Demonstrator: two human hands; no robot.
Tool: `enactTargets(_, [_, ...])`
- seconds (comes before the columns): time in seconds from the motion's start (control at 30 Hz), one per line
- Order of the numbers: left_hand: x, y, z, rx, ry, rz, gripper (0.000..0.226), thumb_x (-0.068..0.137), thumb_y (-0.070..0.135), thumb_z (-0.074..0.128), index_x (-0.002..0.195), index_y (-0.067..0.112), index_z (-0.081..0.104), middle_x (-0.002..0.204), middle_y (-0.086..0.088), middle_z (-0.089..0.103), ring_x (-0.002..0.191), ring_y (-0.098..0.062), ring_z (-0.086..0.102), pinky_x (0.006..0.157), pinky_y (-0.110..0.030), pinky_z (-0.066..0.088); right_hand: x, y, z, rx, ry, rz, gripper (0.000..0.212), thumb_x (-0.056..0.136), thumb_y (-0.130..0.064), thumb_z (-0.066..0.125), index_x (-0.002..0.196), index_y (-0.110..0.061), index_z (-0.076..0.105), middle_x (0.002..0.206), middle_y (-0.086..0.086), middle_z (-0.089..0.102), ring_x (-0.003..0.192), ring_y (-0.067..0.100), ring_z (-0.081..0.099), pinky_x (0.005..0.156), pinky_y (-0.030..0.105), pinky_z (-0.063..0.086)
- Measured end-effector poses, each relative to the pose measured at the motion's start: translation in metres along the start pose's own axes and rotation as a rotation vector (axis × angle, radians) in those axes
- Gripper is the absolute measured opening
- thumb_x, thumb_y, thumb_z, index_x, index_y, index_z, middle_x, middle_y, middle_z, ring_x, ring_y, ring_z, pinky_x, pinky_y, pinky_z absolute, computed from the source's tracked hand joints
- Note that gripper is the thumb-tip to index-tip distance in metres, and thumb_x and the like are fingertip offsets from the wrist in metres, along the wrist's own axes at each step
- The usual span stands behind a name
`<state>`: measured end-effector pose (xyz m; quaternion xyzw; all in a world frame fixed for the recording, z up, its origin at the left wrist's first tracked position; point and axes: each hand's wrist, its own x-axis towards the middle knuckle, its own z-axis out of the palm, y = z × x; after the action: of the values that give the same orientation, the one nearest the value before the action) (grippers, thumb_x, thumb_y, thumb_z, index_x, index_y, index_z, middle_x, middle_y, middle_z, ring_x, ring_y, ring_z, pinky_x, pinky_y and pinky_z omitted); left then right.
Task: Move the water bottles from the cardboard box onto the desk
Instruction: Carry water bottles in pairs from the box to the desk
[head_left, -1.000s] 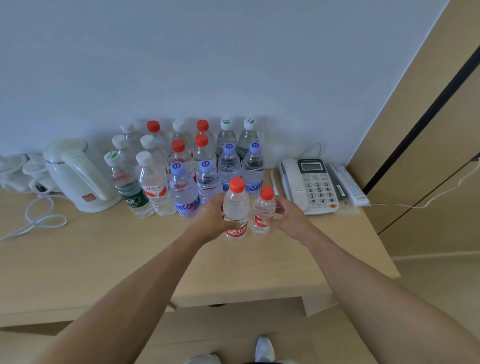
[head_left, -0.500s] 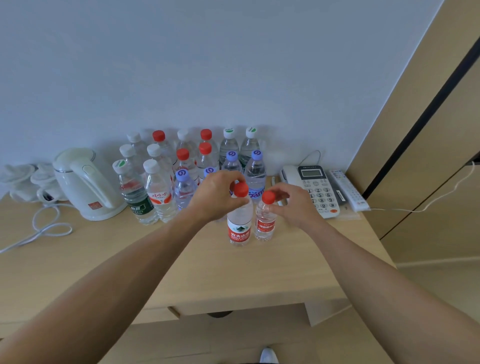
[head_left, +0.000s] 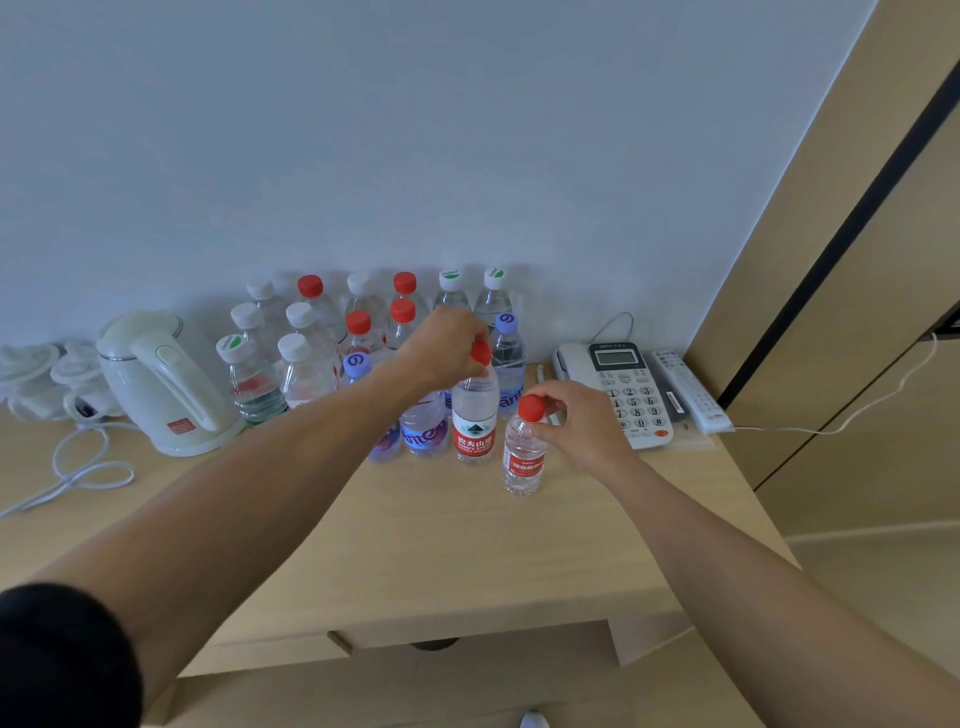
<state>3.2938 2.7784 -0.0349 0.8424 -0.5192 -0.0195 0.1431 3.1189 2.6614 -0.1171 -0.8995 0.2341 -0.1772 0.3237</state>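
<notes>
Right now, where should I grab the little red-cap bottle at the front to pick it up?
Probably by the neck under its red cap, from above. The small bottle stands upright, the right hand already pinches it there, and a taller bottle crowds its left.

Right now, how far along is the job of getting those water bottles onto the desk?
Well along, it seems. A big cluster of bottles already stands on the desk by the wall. In hand: the left hand grips the cap of a tall red-labelled bottle, and the right hand pinches the cap of a smaller bottle; both look set down. The cardboard box is out of view, so what remains can't be told.
</notes>
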Motion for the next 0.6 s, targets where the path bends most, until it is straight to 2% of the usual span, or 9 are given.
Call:
enactTargets(0.23, [0.013, -0.012, -0.003, 0.031, 0.019, -0.033, 0.030, 0.083, 0.025, 0.080, 0.105, 0.006, 0.072, 0.103, -0.011, 0.069, 0.089, -0.021, 0.059, 0.076, -0.029, 0.045, 0.006, -0.002, -0.001, -0.023, 0.010, 0.006, 0.039, 0.072, -0.008, 0.085, 0.109, -0.018, 0.072, 0.098, -0.002, 0.070, 0.088, 0.011, 0.063, 0.083, 0.021, 0.048])
enactTargets(0.37, [0.013, -0.017, -0.004, 0.034, 0.011, -0.049, 0.032, 0.082, 0.027, 0.081, 0.106, 0.008, 0.070, 0.101, -0.009, 0.069, 0.085, -0.018, 0.055, 0.073, -0.027, 0.041, 0.016, -0.004, -0.002, -0.008, 0.017, 0.022, 0.041, 0.073, -0.006, 0.084, 0.111, -0.015, 0.072, 0.100, 0.000, 0.070, 0.089, 0.012, 0.063, 0.083, 0.022, 0.048])
enactTargets(0.6, [0.012, -0.017, -0.005, 0.003, -0.007, -0.033, 0.032, 0.080, 0.023, 0.081, 0.107, 0.009, 0.070, 0.093, -0.003, 0.065, 0.086, -0.020, 0.060, 0.074, -0.029, 0.046, 0.043, -0.013, 0.000, 0.007, 0.035, 0.027, 0.037, 0.077, -0.003, 0.081, 0.113, -0.008, 0.072, 0.105, 0.008, 0.072, 0.090, 0.019, 0.063, 0.091, 0.031, 0.048])
